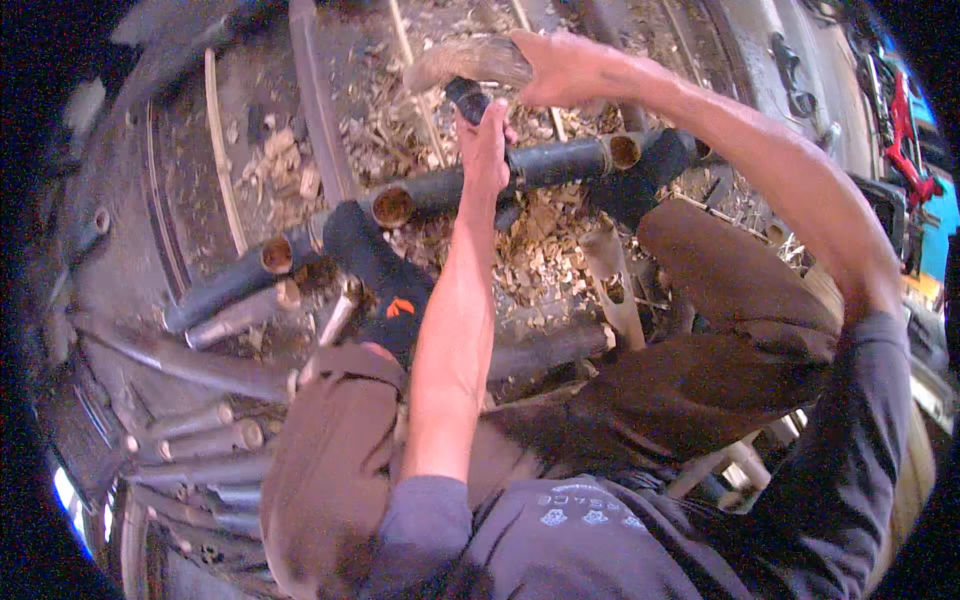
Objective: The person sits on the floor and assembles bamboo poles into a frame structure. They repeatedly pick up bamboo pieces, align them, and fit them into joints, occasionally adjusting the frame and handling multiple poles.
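My right hand (560,68) is wrapped round one end of a curved, pale brown length of wood (440,65), which is blurred and stretches to the left. Below it, my left hand (484,145) is closed on a short tool with a black end (466,98); its working part is hidden. The black end is close under the wood, and I cannot tell whether they touch. Beneath both hands a dark bamboo pole (545,167) lies across the floor, with round openings showing brown insides, such as the opening (393,207) left of my left wrist.
Pale wood chips (545,240) cover the floor around the pole. My dark-clad feet (365,255) are against it. A slotted bamboo piece (612,285) stands between my legs. Several bamboo lengths (215,440) lie at the left. Red-handled tools (900,125) are at the far right.
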Available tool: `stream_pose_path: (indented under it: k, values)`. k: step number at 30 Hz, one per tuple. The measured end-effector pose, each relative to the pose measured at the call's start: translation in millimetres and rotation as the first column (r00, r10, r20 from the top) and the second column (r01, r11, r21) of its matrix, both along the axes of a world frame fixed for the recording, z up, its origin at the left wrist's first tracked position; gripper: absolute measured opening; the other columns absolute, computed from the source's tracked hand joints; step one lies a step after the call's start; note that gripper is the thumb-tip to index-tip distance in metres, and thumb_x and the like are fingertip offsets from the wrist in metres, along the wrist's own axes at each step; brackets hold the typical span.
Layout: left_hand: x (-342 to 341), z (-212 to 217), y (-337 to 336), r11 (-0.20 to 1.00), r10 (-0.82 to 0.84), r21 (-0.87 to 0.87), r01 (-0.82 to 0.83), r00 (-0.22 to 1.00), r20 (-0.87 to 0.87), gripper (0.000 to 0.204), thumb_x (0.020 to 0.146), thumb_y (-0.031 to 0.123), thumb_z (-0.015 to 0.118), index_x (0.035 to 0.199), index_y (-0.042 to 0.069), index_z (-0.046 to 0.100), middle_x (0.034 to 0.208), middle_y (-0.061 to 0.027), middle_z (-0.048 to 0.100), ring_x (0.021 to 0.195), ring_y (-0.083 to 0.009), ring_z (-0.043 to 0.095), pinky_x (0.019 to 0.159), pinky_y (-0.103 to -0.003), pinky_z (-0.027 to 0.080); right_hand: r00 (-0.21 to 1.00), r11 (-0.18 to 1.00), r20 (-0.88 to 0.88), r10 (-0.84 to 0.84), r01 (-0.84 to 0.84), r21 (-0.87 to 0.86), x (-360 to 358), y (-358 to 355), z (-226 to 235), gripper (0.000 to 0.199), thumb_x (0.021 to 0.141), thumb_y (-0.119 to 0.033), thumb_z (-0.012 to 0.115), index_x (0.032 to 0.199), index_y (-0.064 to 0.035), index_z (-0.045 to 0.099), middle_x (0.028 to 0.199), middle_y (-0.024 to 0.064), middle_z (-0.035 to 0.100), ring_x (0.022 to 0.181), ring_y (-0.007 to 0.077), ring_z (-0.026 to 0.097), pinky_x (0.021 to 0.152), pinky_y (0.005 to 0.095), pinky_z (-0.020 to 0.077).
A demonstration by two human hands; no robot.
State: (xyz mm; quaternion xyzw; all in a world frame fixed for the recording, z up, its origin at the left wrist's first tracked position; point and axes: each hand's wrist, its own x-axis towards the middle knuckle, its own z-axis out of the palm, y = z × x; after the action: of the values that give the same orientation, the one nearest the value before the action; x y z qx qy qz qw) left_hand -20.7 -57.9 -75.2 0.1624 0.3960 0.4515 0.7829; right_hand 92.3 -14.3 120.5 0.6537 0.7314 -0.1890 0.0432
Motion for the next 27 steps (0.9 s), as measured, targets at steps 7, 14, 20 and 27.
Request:
stream_pose_path:
  k: [7, 14, 20, 27]
  values:
    - [1.6, -2.0, 13.7, 0.995, -0.027, 0.086, 0.055, 0.952, -0.304, 0.018, 0.078, 0.012, 0.069, 0.088, 0.006, 0.055, 0.067, -0.0026, 0.055, 0.052, -0.0167, 0.052, 0.050, -0.033, 0.049, 0.922, 0.911, -0.005, -0.387, 0.384, 0.150, 76.8, -45.1, 88.3, 0.057, 0.075, -0.033, 0.066, 0.117, 0.0045, 0.055, 0.072, 0.0117, 0.061, 0.065, 0.0178, 0.060, 0.058, 0.0338, 0.0503]
    - [31.9, 96.3, -84.8, 0.556, -0.012, 0.616, 0.558, 0.746, -0.666, 0.053, 0.071, 0.017, 0.074, 0.117, 0.008, 0.049, 0.093, -0.0180, 0.063, 0.086, -0.0372, 0.064, 0.074, -0.044, 0.053, 0.431, 0.427, 0.059, -0.900, 0.849, 0.311, 281.3, -286.2, 51.8, 0.058, 0.086, -0.035, 0.065, 0.127, 0.0012, 0.049, 0.086, 0.0041, 0.057, 0.067, 0.0115, 0.047, 0.060, 0.0287, 0.0394]
    - [61.2, 159.6, -107.6, 0.090, -0.001, 0.603, 0.792, 0.606, -0.796, 0.055, 0.068, 0.026, 0.077, 0.115, 0.012, 0.050, 0.093, -0.0159, 0.060, 0.087, -0.0389, 0.063, 0.070, -0.049, 0.052, 0.304, 0.271, -0.122, -0.945, 0.935, 0.229, 182.6, -428.0, 2.7, 0.056, 0.089, -0.034, 0.061, 0.130, 0.0014, 0.048, 0.102, 0.0089, 0.057, 0.087, 0.0175, 0.048, 0.076, 0.0318, 0.0384]
    - [59.7, 152.5, -115.7, -0.395, 0.103, 0.462, 0.794, 0.538, -0.837, 0.042, 0.071, 0.004, 0.067, 0.108, 0.006, 0.047, 0.090, -0.0145, 0.055, 0.084, -0.0356, 0.063, 0.066, -0.046, 0.050, 0.386, 0.341, -0.445, -0.808, 0.922, 0.182, 174.5, -410.9, 88.0, 0.055, 0.093, -0.034, 0.056, 0.133, 0.0016, 0.047, 0.121, 0.0146, 0.055, 0.110, 0.0244, 0.050, 0.095, 0.0354, 0.0373]
